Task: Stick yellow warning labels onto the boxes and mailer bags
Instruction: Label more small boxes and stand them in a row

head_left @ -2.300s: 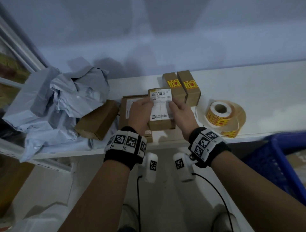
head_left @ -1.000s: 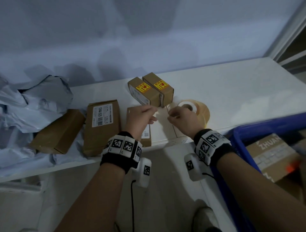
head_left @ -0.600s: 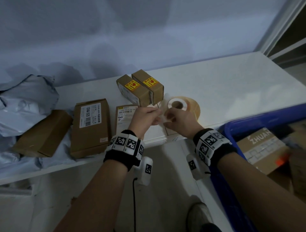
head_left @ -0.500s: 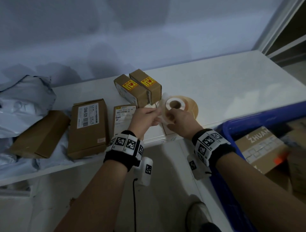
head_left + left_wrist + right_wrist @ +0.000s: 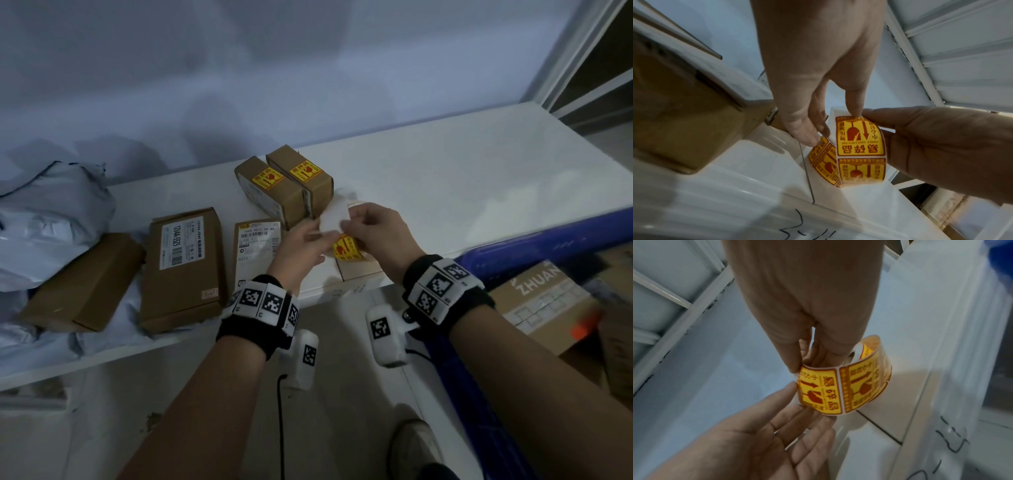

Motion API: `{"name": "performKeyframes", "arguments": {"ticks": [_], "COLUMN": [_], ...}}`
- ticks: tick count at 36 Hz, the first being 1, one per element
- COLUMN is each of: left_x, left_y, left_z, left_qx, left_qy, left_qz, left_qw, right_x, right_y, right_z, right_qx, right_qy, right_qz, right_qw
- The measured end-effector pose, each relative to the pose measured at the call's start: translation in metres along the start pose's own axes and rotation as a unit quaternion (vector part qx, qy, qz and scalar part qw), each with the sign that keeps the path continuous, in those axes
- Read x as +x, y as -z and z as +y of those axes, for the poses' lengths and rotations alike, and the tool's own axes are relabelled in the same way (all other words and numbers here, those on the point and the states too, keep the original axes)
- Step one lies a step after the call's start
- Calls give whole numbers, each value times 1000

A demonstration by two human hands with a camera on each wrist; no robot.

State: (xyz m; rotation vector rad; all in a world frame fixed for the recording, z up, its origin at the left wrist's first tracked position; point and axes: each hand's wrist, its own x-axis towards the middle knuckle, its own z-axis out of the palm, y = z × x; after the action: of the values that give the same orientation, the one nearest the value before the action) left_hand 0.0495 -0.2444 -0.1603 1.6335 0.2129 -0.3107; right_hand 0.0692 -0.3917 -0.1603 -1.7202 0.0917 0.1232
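Over the table's front edge, both hands hold the yellow label strip [image 5: 346, 249] [image 5: 860, 138] [image 5: 819, 391], bent up in a loop. My right hand [image 5: 375, 229] [image 5: 797, 368] pinches the strip's free end from above. My left hand [image 5: 303, 244] [image 5: 831, 125] has its thumb and fingertips [image 5: 807, 408] on the edges of the end label. The roll is mostly hidden behind my right hand. Two small boxes [image 5: 286, 188] behind the hands carry yellow labels. A box with a white shipping label [image 5: 257, 251] lies left of my left hand.
A larger brown box [image 5: 185, 270] and a plain brown box [image 5: 82, 284] lie further left, beside grey mailer bags [image 5: 48, 219]. A blue crate [image 5: 534, 246] holding cardboard boxes stands at the right, below the table [image 5: 462, 171].
My hands let go of the shipping-label box, moved right to the roll and pulled the strip up. Yellow labels now show beneath my hands, which cover the roll.
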Motion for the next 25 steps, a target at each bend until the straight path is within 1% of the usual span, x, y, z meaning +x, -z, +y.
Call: {"name": "performKeyframes", "arguments": {"ticks": [3,7,9,12,14,17,21,23,25], "left_x": [-2,3,5,7,7,8,8,7,7], "left_y": [5,11,15,18,20,21,24,26,28], "left_z": [1,-1,-2,-3,-3,-3,-2,-1,-1], "left_qx": [-6,-45,-63,-63,-70,-88,-96,-101,-104], "left_qy": [-2,5,7,3,2,-7,-15,-14,-28], "left_qz": [-3,11,23,38,44,62,77,74,65], "left_qw": [1000,999,998,997,997,994,992,992,992], "right_x": [0,-1,0,1,0,2,-1,-3,-4], "right_y": [-4,-8,-10,-12,-14,-16,-18,-18,-17], "right_z": [0,0,0,2,2,3,3,3,3], "right_qx": [35,34,13,-20,-66,-139,-161,-179,-194], "right_qy": [2,19,35,57,76,121,108,112,121], "right_qz": [-3,8,15,2,-13,-36,-63,-71,-79], "right_qw": [999,999,999,998,995,982,979,975,970]}}
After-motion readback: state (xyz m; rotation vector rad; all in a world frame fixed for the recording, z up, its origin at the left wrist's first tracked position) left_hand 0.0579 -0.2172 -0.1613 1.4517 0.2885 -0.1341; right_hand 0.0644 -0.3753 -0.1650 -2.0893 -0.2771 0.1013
